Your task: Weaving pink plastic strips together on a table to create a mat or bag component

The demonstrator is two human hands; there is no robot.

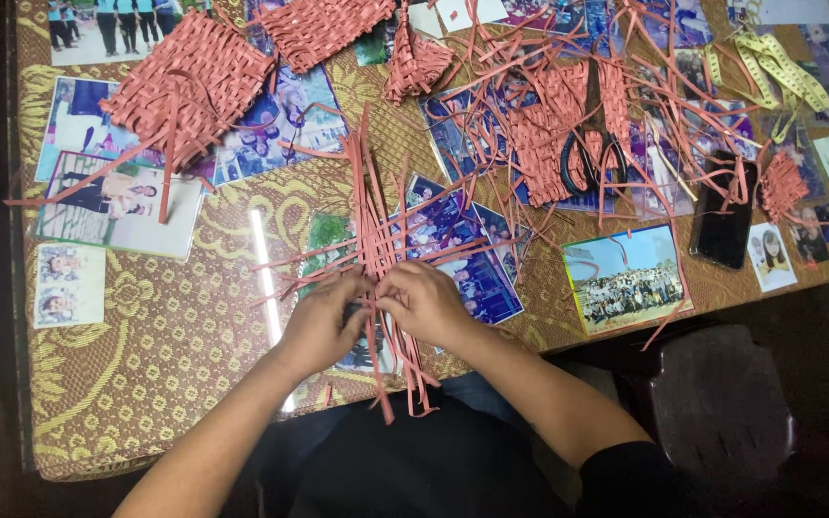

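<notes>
The pink strips (376, 240) under the left hand (323, 326) and right hand (424, 302) are looking like thin, matt paper, flat and slightly creased. The woven mats (189, 82) of the same paper are showing a ribbed, rough face. The tabletop (146, 364) is wearing a brown and gold patterned cloth under a glossy clear sheet that is catching light. The photographs (626, 278) are shining glossy. The scissors (592, 158) are showing black plastic handles, and the phone (722, 225) is gleaming smooth black.

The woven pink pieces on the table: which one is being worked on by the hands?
The loose crossed strips at the table's near edge, under the left hand and right hand. The finished mats lie untouched at the far side.
</notes>
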